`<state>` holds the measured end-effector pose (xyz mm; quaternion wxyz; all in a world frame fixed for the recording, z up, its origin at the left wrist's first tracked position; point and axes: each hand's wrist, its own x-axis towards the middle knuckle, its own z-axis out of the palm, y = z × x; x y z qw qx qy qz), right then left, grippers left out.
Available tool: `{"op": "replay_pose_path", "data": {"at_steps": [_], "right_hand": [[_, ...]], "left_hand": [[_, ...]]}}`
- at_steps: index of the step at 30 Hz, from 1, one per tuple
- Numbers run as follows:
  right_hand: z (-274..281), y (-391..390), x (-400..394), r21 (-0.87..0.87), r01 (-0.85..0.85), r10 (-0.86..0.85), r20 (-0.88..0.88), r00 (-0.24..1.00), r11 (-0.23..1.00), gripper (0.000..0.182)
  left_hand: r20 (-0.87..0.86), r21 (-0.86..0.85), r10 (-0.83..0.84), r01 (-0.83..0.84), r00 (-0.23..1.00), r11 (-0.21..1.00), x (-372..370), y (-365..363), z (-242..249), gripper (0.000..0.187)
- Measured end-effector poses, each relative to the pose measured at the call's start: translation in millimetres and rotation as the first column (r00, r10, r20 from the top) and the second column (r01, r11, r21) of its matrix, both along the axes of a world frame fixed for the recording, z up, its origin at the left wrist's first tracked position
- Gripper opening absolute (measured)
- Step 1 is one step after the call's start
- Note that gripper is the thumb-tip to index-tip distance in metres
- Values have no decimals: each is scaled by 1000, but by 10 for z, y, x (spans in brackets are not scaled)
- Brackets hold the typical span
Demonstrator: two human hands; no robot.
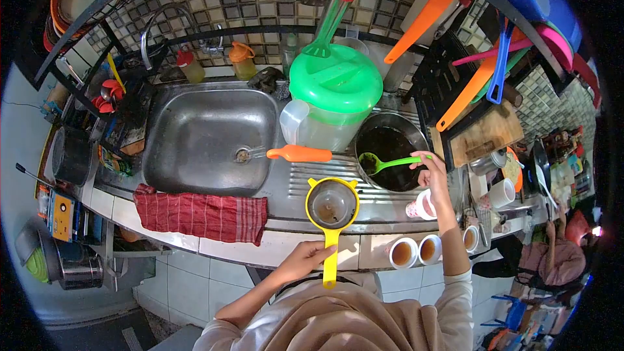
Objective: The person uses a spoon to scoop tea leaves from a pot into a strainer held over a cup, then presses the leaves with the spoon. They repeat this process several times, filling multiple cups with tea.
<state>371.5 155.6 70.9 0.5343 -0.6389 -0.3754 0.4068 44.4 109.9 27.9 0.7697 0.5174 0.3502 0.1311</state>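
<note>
My left hand (307,260) grips the handle of a yellow strainer (331,203), held level over the counter's front edge with a little dark residue in its mesh. With closed fingers, my right hand (429,172) holds the handle of a green ladle (396,163). The ladle's bowl is in the left side of a steel pot (426,135) of dark liquid. Below my right forearm stand white cups with brown liquid, one cup (403,253) beside another cup (429,249). A patterned cup (421,205) is close to my right wrist.
Behind the strainer stands a clear pitcher with a green lid (335,81). An orange-handled utensil (299,153) lies by the sink (208,136). A red cloth (201,214) drapes over the front edge. Utensils, including an orange spatula (426,19), hang low overhead. A person (556,260) is at far right.
</note>
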Motion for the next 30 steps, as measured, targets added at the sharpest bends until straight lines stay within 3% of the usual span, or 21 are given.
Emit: {"op": "replay_pose_path", "data": {"at_steps": [30], "right_hand": [[289,-55,31,99,60,-62,17,998,993,27]], "left_hand": [[21,5,10,-10,1000,1000,-4,-6,-27,27]]}}
